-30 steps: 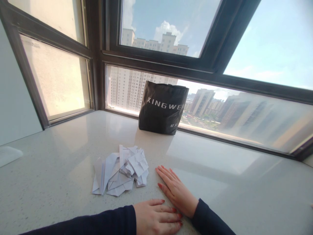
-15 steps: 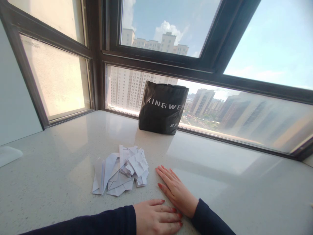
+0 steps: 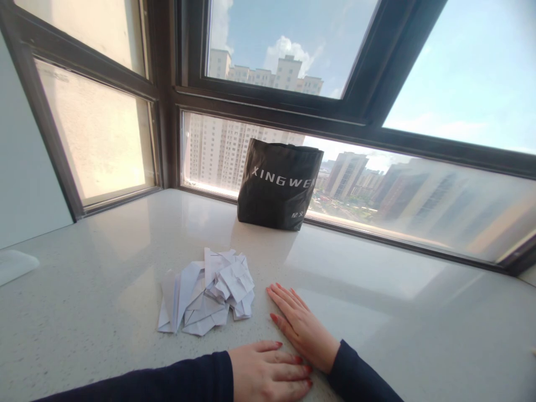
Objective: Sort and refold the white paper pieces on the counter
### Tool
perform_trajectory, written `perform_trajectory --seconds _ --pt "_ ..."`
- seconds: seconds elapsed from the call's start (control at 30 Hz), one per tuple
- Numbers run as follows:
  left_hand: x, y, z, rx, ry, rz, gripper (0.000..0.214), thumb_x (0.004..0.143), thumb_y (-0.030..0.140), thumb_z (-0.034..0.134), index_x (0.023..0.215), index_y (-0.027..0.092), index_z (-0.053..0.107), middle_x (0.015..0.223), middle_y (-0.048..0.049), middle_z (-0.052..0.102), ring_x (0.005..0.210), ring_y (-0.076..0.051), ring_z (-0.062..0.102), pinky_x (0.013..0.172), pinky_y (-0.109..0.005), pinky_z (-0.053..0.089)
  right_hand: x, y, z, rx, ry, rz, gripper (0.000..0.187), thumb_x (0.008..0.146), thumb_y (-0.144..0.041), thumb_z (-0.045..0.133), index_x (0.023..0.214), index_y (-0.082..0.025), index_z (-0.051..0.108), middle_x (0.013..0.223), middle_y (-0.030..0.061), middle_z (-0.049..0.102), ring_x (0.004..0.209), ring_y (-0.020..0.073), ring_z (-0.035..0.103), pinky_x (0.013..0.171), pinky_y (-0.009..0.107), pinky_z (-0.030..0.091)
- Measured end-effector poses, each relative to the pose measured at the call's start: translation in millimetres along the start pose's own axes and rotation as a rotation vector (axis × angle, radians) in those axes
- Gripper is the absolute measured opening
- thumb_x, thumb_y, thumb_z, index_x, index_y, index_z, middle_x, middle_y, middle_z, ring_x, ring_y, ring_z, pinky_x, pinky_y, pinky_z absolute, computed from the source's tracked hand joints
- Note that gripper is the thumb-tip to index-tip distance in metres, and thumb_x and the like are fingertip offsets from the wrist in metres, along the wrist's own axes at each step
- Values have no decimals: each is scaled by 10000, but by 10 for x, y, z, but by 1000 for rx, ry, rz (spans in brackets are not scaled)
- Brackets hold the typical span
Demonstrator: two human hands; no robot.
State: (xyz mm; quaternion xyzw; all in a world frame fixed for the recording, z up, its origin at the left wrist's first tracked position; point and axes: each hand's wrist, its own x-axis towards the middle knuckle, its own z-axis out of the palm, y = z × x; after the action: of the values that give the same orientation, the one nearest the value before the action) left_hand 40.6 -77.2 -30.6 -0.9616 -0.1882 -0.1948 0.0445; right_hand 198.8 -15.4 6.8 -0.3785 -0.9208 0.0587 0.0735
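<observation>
Indoor window corner, upper floor of a tall building. Looks like a home bay window; can't rule out an office. Evidence: deep, glossy, speckled stone sill (image 3: 419, 335) running right up to the glass (image 3: 452, 223). Dark brown frames (image 3: 165, 111) meet at the corner, panes on both sides of it. Plain white panel (image 3: 25, 156) at far left. Beige outer wall (image 3: 104, 134) behind the left panes. Out front: apartment-type towers (image 3: 345, 174), greenery (image 3: 363, 201) well below, sky (image 3: 481, 72) above. Sunlit, window reflections on the sill.

The speckled counter (image 3: 104, 312) bears folded papers (image 3: 209, 296), a black bag (image 3: 276, 198), hands (image 3: 268, 371) (image 3: 307, 330) and a hard-to-identify white item (image 3: 14, 267).
</observation>
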Motion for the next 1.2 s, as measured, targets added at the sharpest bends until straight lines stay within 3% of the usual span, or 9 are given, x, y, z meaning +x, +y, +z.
perform_trajectory --seconds 0.23,1.2 --pt "2 -8 -6 47 10 6 340 906 238 264 1231 221 363 1293 54 409 1166 -102 374 968 -233 272 -2 29 40 0 31 -10 468 886 -363 274 1289 -132 326 1334 89 343 1238 192 267 1019 413 219" --pt "-6 -24 1 88 41 37 350 914 244 226 1234 211 362 1296 66 403 1156 -94 378 966 -225 265 -5 45 58 7 53 -19 460 885 -364 278 1295 -158 317 1332 80 350 1236 186 271 1018 404 225"
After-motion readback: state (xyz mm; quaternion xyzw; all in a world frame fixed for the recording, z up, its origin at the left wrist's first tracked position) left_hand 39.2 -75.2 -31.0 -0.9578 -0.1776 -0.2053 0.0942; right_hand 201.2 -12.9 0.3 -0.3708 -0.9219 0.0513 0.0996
